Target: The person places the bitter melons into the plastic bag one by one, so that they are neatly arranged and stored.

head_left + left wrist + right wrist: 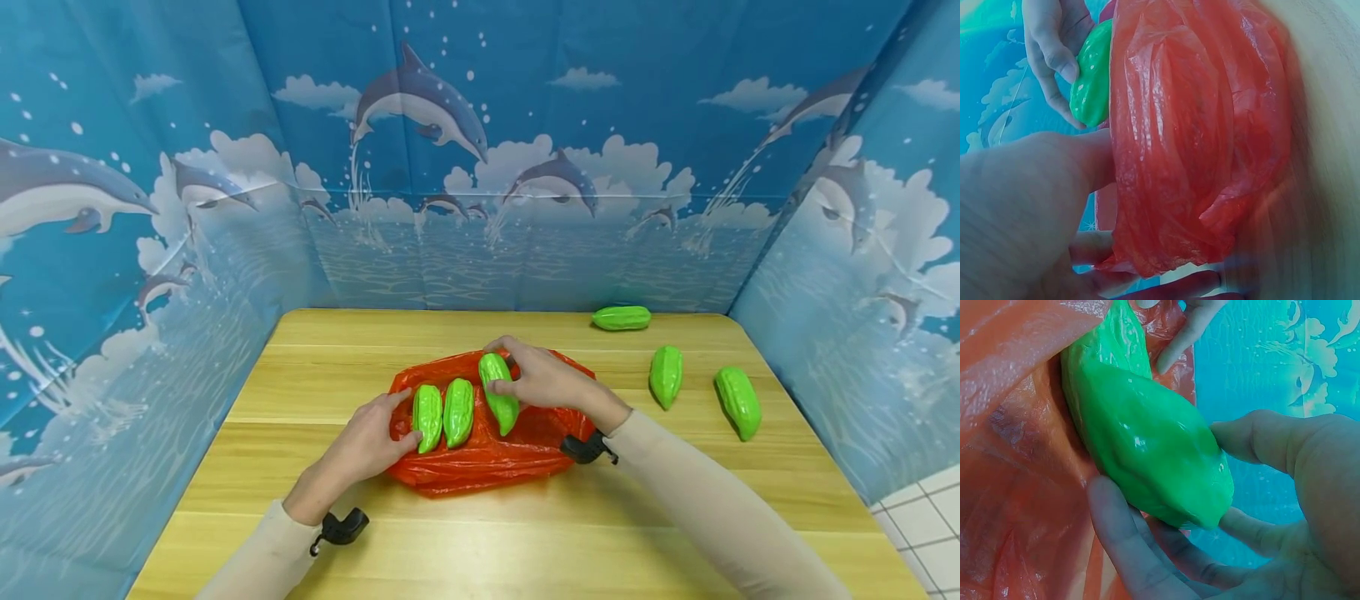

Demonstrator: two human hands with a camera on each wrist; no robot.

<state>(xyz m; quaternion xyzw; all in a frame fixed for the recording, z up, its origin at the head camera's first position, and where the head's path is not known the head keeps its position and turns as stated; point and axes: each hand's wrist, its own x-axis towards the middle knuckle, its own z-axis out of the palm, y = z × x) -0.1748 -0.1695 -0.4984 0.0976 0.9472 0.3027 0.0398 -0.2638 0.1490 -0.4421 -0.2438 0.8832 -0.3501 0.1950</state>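
A red plastic bag (480,462) lies spread wide on the table, its mouth facing up. Two bright green ridged bitter melons, a left one (427,417) and one beside it (458,412), rest side by side in its left half. My right hand (543,375) grips a third bitter melon (1154,450) between thumb and fingers, over the bag's middle. At the bag's left end, my left hand (371,437) holds the rim, thumb inside near the leftmost melon, other fingers outside. In the left wrist view the bag wall (1172,137) hides the thumb's tip.
Three more bitter melons lie on the wooden table (315,367) to the right: one at the back edge (621,317), one nearer (666,377), one by the right edge (738,402). Dolphin-print curtains (525,250) stand behind the table and along both sides.
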